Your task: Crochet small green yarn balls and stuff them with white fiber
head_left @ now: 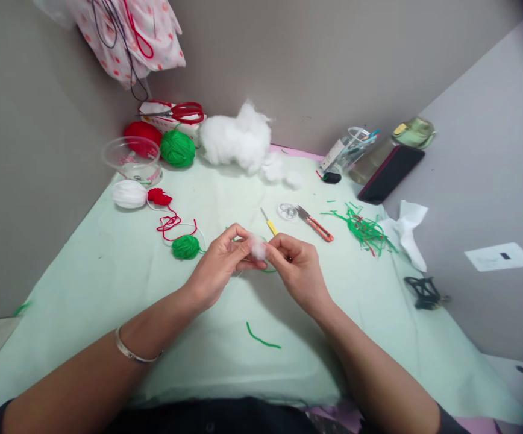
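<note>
A small tuft of white stuffing (258, 248) is pinched between my two hands over the middle of the table. My left hand (225, 256) has its thumb and fingers closed on the tuft's left side. On the other side, the fingertips of my right hand (295, 259) press against it. A bit of green yarn shows beneath the fingers; what it is joined to is hidden. Just beyond the hands lie a yellow-handled hook (271, 226), a clear round case (287, 211) and orange thread snips (316, 225). A short green yarn piece (262, 337) lies nearer to me.
Left are a green yarn ball (185, 247), a white yarn ball (129, 194) and a clear tub (131, 158). A stuffing pile (237, 140) and red scissors (188, 113) are at the back. Yarn scraps (367, 232), a phone (391, 175) and a black stand (425, 293) are right.
</note>
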A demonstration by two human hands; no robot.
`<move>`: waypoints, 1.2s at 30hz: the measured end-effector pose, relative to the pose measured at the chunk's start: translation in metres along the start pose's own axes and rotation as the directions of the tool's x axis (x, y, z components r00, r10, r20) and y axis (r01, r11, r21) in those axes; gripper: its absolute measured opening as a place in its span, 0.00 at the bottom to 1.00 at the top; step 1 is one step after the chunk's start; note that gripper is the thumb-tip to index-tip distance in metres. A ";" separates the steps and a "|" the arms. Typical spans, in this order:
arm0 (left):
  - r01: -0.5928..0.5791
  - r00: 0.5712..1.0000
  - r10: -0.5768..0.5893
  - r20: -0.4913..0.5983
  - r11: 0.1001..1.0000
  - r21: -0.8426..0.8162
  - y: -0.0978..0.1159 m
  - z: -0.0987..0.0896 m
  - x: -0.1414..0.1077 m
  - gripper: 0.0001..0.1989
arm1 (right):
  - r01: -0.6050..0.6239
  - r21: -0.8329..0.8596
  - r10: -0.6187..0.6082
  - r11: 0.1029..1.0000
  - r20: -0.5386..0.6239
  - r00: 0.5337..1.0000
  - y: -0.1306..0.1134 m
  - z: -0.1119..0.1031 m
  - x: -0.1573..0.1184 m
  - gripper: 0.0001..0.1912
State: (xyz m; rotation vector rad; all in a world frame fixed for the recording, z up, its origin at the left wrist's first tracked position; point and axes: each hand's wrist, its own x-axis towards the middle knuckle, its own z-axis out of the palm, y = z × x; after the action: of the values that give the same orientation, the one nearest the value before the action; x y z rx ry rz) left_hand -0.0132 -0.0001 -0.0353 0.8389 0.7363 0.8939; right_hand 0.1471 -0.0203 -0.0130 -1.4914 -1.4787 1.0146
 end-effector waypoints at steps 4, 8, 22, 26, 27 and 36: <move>-0.017 0.999 0.017 0.048 1.000 -0.004 0.002 0.000 0.001 0.12 | -0.012 0.006 0.012 1.000 -0.009 1.000 -0.002 0.001 0.000 0.18; -0.017 0.998 0.015 0.065 0.999 0.031 0.004 -0.003 0.003 0.11 | 0.007 -0.005 -0.006 1.000 0.041 0.999 -0.001 -0.005 0.001 0.19; 0.114 0.989 -0.117 0.095 0.993 0.034 0.006 -0.003 0.001 0.12 | 0.165 -0.209 -0.105 0.964 0.270 0.957 -0.001 -0.026 0.001 0.21; 0.080 0.993 -0.083 0.080 0.996 0.037 0.002 -0.002 0.001 0.13 | -0.020 -0.033 0.027 0.999 0.222 0.975 0.001 -0.019 0.002 0.22; 0.074 0.994 -0.077 0.072 0.996 0.042 0.001 -0.001 0.001 0.13 | -0.049 0.002 0.048 0.999 0.215 0.975 0.002 -0.018 0.002 0.22; 0.030 0.995 -0.038 0.094 0.995 0.093 0.000 -0.002 0.002 0.12 | -0.112 0.088 0.096 0.990 0.172 0.980 0.007 -0.016 0.005 0.23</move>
State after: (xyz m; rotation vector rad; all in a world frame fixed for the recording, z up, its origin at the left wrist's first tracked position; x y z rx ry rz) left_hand -0.0143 0.0021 -0.0368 0.9411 0.7103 0.7890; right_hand 0.1648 -0.0149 -0.0134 -1.4559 -1.4562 1.2843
